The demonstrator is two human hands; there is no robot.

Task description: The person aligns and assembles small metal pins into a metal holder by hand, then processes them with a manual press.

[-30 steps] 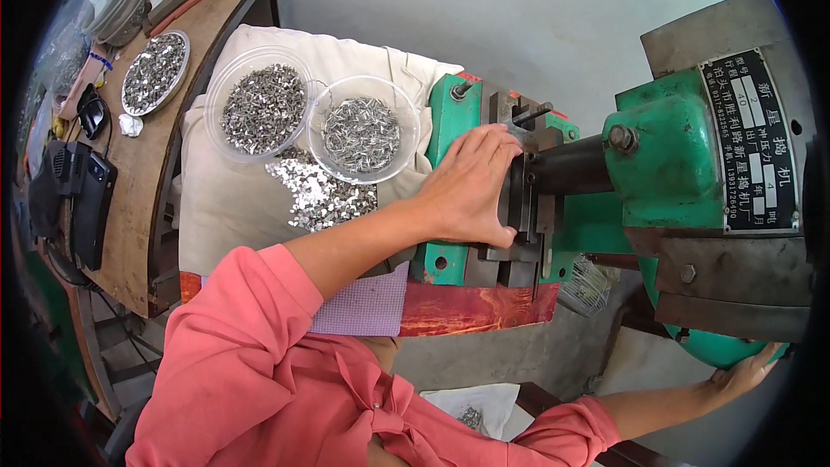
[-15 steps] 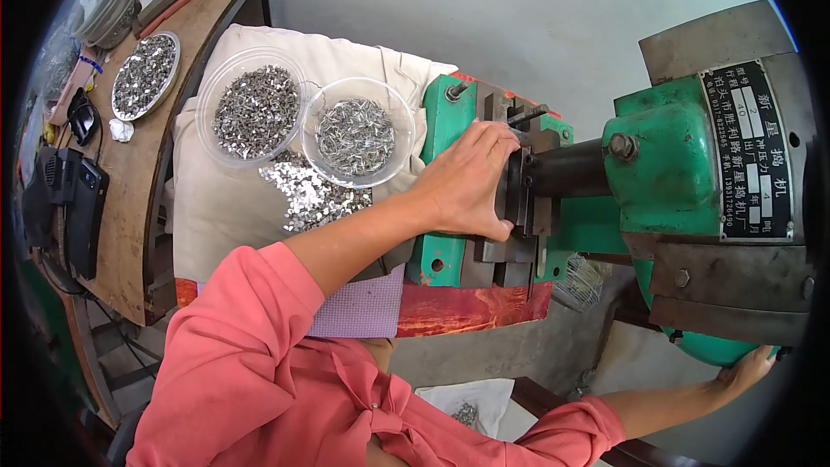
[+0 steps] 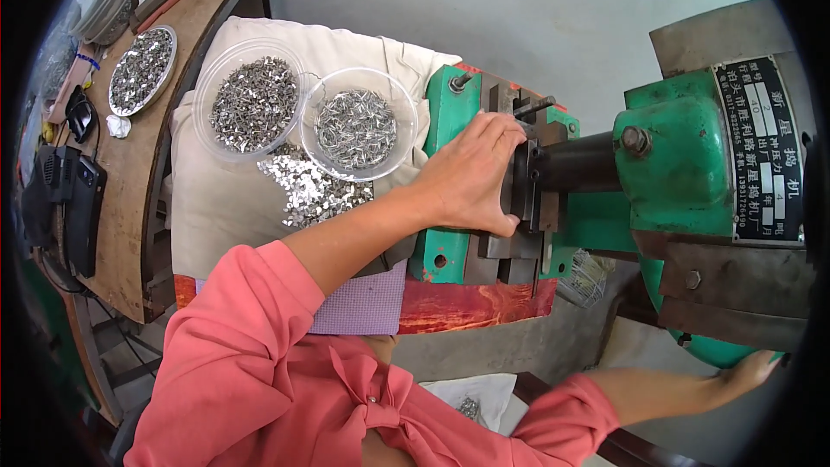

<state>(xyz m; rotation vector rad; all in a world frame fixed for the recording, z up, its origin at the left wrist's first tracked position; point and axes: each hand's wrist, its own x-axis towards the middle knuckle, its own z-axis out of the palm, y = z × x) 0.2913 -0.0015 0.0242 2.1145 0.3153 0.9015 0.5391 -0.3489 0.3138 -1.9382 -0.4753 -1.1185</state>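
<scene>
Well, left hand (image 3: pixel 471 177) wide at die (image 3: pixel 522 182); right hand (image 3: pixel 750 374) (grip unclear) at wheel edge (image 3: pixel 702 351).

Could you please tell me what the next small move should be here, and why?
Probably ease the left hand back from the dark tooling: it is spread against or close to that tooling, near the dark ram, while the right hand is at the green wheel, which may drive the ram.
</scene>
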